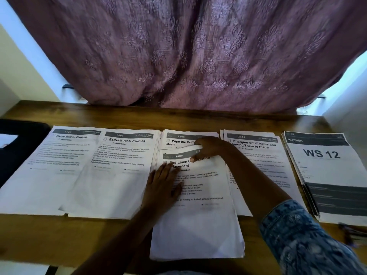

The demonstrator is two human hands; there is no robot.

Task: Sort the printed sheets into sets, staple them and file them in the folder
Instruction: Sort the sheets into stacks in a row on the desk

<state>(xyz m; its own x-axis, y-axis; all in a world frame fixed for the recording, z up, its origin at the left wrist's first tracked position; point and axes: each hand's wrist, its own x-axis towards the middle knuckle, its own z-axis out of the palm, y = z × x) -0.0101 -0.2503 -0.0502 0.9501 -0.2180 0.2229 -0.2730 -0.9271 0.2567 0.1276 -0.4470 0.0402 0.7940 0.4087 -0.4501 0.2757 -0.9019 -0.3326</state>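
Several stacks of printed sheets lie in a row on the wooden table [139, 114]. The middle one, headed "Bed Linen Organization" [198, 215], hangs a little over the front edge and partly covers a "Wipe the Coffee…" stack [178, 138]. My left hand [161, 187] rests flat on the bed linen stack's left side, fingers apart. My right hand [208, 148] pinches the top edge of the top sheet of that stack. To the left lie "Close Mirror Cabinet" [49, 171] and "Bedside Table Cleaning" [115, 175]; to the right lie "Charging Small Items" [258, 167] and "WS 12 Kitchen" [327, 175].
A purple patterned curtain [188, 52] hangs down to the table's far edge. A dark object [19, 139] sits at the far left of the table. At the right front corner lies a dark blurred item [351, 233]. No stapler or folder is recognisable.
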